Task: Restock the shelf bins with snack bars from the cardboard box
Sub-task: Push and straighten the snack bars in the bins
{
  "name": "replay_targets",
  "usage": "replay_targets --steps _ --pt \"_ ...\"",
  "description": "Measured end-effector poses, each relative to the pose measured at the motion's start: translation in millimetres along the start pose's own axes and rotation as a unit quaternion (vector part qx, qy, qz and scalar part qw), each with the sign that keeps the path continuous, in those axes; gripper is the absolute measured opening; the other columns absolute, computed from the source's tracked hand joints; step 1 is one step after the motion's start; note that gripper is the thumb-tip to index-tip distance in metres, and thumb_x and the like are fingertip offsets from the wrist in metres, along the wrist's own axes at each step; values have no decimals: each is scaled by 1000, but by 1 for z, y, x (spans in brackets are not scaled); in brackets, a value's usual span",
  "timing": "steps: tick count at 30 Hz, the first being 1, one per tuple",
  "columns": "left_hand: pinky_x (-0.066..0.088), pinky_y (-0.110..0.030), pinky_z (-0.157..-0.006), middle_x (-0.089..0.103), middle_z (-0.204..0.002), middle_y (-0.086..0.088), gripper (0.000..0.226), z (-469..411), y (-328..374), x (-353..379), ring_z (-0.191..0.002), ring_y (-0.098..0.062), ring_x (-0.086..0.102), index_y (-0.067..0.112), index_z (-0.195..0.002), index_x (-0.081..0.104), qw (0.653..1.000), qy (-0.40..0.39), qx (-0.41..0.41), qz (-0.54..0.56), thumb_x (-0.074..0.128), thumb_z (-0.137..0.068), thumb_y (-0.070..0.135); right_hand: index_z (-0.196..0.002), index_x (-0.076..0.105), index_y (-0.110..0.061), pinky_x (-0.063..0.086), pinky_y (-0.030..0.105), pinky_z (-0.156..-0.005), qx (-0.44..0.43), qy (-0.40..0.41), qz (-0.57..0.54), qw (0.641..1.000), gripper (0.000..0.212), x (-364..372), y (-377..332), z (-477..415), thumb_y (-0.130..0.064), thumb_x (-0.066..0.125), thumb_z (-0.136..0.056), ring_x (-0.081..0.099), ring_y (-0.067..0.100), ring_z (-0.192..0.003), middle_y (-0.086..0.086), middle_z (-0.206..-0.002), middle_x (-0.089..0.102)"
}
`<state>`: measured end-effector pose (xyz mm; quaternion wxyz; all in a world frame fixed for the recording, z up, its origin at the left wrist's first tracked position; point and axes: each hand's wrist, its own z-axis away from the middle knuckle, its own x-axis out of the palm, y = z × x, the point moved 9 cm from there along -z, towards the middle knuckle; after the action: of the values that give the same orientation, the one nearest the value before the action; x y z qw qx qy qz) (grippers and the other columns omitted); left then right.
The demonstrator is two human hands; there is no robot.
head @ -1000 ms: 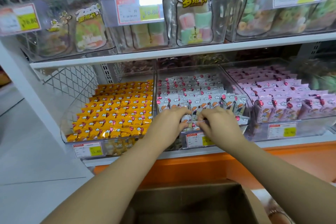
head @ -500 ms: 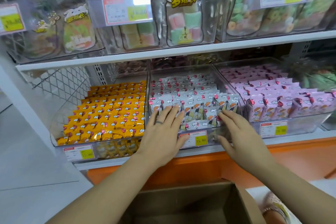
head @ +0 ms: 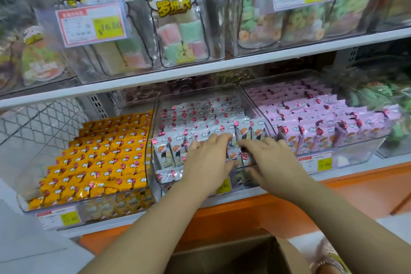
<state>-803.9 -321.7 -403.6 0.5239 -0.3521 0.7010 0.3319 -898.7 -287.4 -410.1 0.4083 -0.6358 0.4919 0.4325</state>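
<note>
The middle clear bin (head: 155, 131) on the lower shelf holds rows of white-wrapped snack bars (head: 200, 113). Both of my hands are at its front row. My left hand (head: 206, 160) lies over the front bars with fingers nearly straight, fingertips touching the wrappers. My right hand (head: 272, 158) reaches in from the right, fingers stretched leftward onto the same row, thumb lower near the bin's front wall. A few bars (head: 235, 155) show between the two hands. The open cardboard box (head: 222, 256) sits below my forearms; its contents are hidden in shadow.
A bin of yellow-wrapped bars (head: 100, 162) stands left of the middle bin, and one of pink-wrapped bars (head: 322, 122) to the right. The upper shelf (head: 222, 65) carries clear bins of marshmallow bags. Price tags (head: 315, 163) hang on the bin fronts. An orange base panel (head: 244, 213) runs below.
Both hands rose from the bin's front wall onto the front row of white bars and came closer together. The view shifted nearer to the shelf.
</note>
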Motion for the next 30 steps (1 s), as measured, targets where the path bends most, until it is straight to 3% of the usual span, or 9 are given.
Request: replay_targets --steps 5,9,12,14,17,20,22,26,30 --pt "24 -29 -100 49 -130 13 34 9 11 -4 -112 -13 51 34 -128 49 998 0 55 17 49 -95 42 -122 47 -33 26 33 -93 -11 -10 -68 998 33 -11 -2 5 -22 53 -91 37 16 -119 -12 -129 53" --pt "31 -26 -92 63 -120 16 31 26 17 -6 -104 -8 60 32 -120 59 994 34 105 1 61 -90 34 -122 54 -31 25 29 -87 -23 9 -84 996 35 -12 -3 13 -16 54 -91 37 14 -116 -13 -125 56" --pt "41 -27 -80 70 -109 12 36 27 10 5 -79 -8 69 29 -111 68 990 53 115 -54 75 -76 36 -108 67 -25 44 34 -72 -43 37 -56 997 57 -11 -9 16 -2 82 -58 59 20 -93 -6 -99 70" --pt "36 -29 -82 68 -116 9 37 27 8 10 -76 -9 69 24 -116 68 990 39 106 -90 56 -86 42 -102 70 -24 42 26 -60 -29 37 -13 999 70 -3 -4 16 0 87 -38 63 18 -78 -7 -86 72" --pt "28 -32 -85 68 -117 7 52 30 13 9 -83 -12 70 22 -115 68 991 5 98 -89 33 -86 47 -120 62 -24 38 31 -75 -43 12 -49 998 62 -2 -8 19 -1 76 -65 60 20 -100 -6 -111 69" --pt "25 -34 -94 68 -116 10 49 39 17 7 -96 -11 67 26 -114 68 991 7 106 -83 39 -84 51 -134 52 -24 34 32 -106 -19 10 -122 992 49 -16 1 25 -5 54 -88 45 14 -126 -6 -134 55" --pt "20 -36 -102 62 -126 11 48 42 18 3 -108 -11 63 27 -124 62 990 13 110 -91 44 -87 50 -133 52 -21 34 27 -105 22 22 -139 990 46 -23 13 32 -2 47 -91 46 14 -126 -4 -134 55" --pt "3 -44 -115 19 -158 8 61 35 20 8 -140 -17 29 25 -151 16 982 -44 107 -148 30 -98 53 -137 48 -23 42 33 -99 58 -30 -89 994 59 -19 14 40 8 44 -86 45 19 -121 0 -138 50" --pt "6 -43 -115 29 -154 6 61 33 25 7 -138 -18 30 25 -148 26 980 -41 110 -162 32 -96 56 -149 22 -28 39 31 -101 52 -95 -43 993 74 -3 12 40 8 41 -88 36 19 -125 -13 -156 21"
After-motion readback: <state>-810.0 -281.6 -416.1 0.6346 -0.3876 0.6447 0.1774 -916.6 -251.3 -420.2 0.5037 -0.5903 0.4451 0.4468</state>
